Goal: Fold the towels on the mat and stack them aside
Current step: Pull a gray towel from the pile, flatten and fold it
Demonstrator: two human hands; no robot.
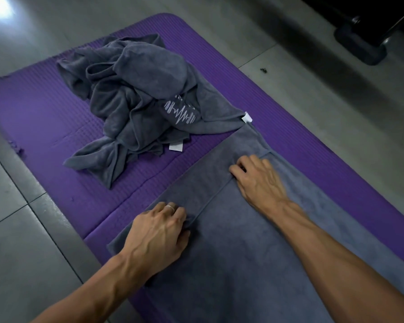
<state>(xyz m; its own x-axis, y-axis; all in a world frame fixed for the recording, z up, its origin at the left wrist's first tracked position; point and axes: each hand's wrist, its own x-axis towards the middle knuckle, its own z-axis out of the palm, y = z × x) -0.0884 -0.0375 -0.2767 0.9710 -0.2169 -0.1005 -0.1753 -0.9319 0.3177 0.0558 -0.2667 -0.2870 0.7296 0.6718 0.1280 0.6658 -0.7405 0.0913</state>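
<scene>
Left hand (159, 236): fingers curled down onto the folded edge of the flat grey towel (254, 241), fingertips tucked at the hem, ring on one finger; looks like a pinch of the flap edge, though the tips are partly hidden. Right hand (257, 178): fingers likewise bent, knuckles up, tips gripping the same edge further along, at about 1 o'clock from the left hand. Both forearms come in from 6 o'clock. Towel under them is spread flat on the purple mat (44, 113), covering its near-right part; a flap (210, 173) has been turned over across the far end, so there is a double layer from the hands out toward 12 o'clock. Edge between the hands runs straight, no bad wrinkles visible. At 11 o'clock from the hands, well apart, is the unfolded towel pile (131, 101), crumpled grey cloth with a pale waveform print (180, 113) and white care tags (175, 147); count of towels in it not readable. One corner of the pile touches the far tip of the flat towel. No finished stack in view, on the mat or on the grey floor tiles (21, 241). Judgement: early stage, first fold of the first towel in hand; remaining folds, the whole pile, and stacking aside all left.
</scene>
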